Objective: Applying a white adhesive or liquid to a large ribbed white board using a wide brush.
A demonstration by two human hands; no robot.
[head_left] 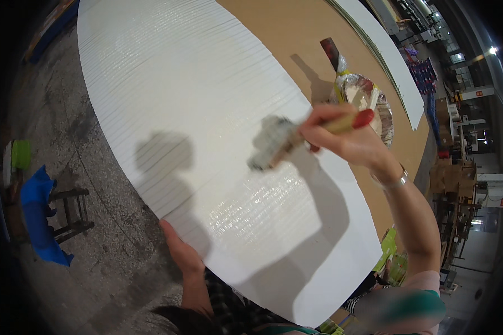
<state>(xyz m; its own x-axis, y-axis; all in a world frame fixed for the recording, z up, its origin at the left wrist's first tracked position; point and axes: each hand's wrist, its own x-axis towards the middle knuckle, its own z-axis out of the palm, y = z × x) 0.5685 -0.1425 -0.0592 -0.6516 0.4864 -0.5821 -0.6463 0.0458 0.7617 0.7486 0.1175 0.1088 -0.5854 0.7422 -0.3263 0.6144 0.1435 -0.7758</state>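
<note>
A large white sheet (207,111) with rounded sides and fine lines across it stretches out in front of me. Wet, glossy streaks shine on its surface. My right hand (341,137) grips a wide flat brush (276,145) by its pale, red-tipped handle. The brush is blurred, and its bristles are over the middle of the sheet, at or close to the surface. At the sheet's near left edge is my left hand (181,248), which appears to hold that edge; most of its fingers are hidden.
Beyond my right hand, a plastic-wrapped pan (385,120) with a dark handle holds pale matter, on a brown board (274,25). More white sheets (383,50) lie at the far right. On the floor at left stands a dark stool (72,212) beside blue cloth (36,215).
</note>
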